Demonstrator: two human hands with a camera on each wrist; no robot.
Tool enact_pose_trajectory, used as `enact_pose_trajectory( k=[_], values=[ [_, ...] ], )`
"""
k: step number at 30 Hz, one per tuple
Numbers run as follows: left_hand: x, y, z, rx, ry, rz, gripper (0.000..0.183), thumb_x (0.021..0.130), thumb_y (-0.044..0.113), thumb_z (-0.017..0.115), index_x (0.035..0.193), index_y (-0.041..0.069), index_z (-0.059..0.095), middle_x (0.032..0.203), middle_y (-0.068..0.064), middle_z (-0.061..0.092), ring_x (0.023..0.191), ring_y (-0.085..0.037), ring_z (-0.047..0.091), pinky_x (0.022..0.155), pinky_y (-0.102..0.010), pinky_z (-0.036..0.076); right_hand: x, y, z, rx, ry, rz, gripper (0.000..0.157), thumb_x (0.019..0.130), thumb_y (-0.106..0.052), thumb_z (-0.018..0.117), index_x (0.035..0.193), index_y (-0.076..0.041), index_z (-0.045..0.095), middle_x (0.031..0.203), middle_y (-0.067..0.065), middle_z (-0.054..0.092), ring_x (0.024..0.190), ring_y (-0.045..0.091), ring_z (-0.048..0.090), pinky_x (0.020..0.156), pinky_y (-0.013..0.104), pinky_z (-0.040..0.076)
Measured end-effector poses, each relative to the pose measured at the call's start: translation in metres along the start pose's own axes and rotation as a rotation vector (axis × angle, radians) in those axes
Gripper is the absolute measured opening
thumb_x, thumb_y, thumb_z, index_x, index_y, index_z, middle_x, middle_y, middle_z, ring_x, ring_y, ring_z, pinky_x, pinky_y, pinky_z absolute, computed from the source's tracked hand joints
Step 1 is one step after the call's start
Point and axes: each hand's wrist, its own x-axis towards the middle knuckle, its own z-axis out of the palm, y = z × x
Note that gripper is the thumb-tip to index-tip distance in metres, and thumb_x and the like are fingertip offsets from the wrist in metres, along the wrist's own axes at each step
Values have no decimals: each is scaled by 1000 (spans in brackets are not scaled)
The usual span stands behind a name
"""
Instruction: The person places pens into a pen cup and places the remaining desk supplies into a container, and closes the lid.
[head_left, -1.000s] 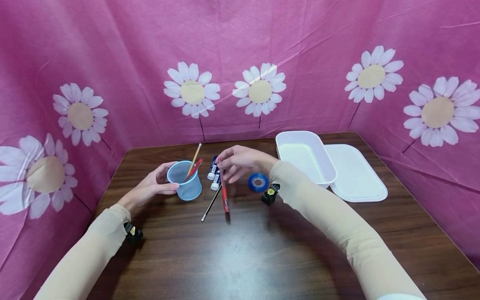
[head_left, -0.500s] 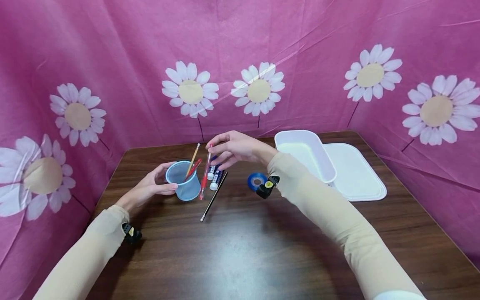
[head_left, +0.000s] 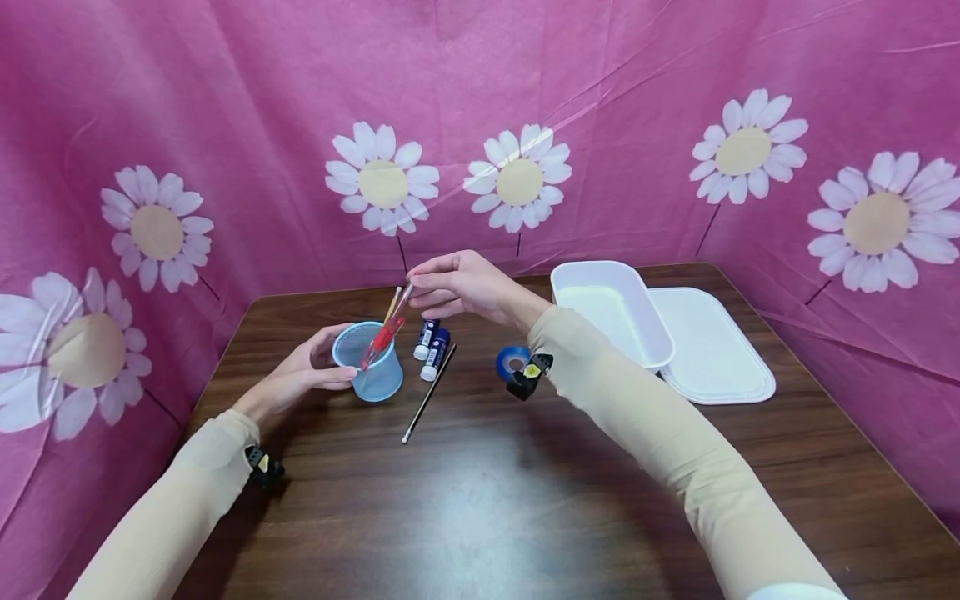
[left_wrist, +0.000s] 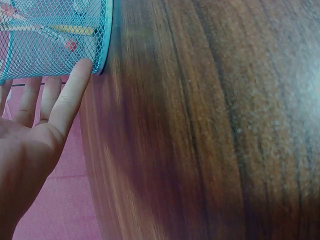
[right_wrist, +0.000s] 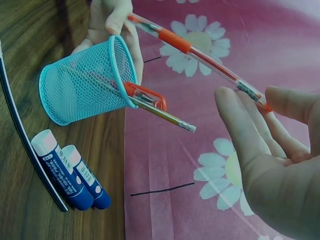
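Observation:
A light blue mesh pencil cup [head_left: 378, 382] stands on the table, gripped at its side by my left hand [head_left: 306, 368], with the thumb at the near rim. Inside it lean a yellow pencil [right_wrist: 167, 118] and a capped red pen [right_wrist: 146, 95]. My right hand [head_left: 471, 288] pinches another red pen [right_wrist: 210, 62] by its upper end, between thumb and fingertips. This pen slants down to the left, its lower end over the cup's mouth in the head view. The right wrist view has that end beside the rim and left thumb.
Two blue glue sticks with white caps [head_left: 434, 357] lie right of the cup, beside a black pencil [head_left: 428, 396]. A blue tape roll [head_left: 508, 363] is partly hidden by the right wrist camera. Farther right are a white container [head_left: 651, 333] and its lid [head_left: 723, 354].
My right hand has carried the red pen left and up, from beside the black pencil to over the pencil cup, tilting it. The left hand and cup have stayed put.

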Motion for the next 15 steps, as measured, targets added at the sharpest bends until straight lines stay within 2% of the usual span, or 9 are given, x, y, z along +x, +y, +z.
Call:
enact_pose_trajectory(
  k=[5,15],
  values=[
    [0,-1,0,1,7,-1,76,93,8,73,156,11,31,144,-18,44,119,-23,58,97,-52,54,4,2,3,19,54,-29,28,100,-14,67,123,3,68,111,18,73,113,39,66,86,43,61],
    [0,-3,1,-7,17,8,75,93,7,74,155,13,32,143,-18,46,118,-24,59,95,-53,55,16,16,9,16,104,1,28,99,-14,67,123,2,68,108,16,74,111,35,68,86,43,60]
  ],
)
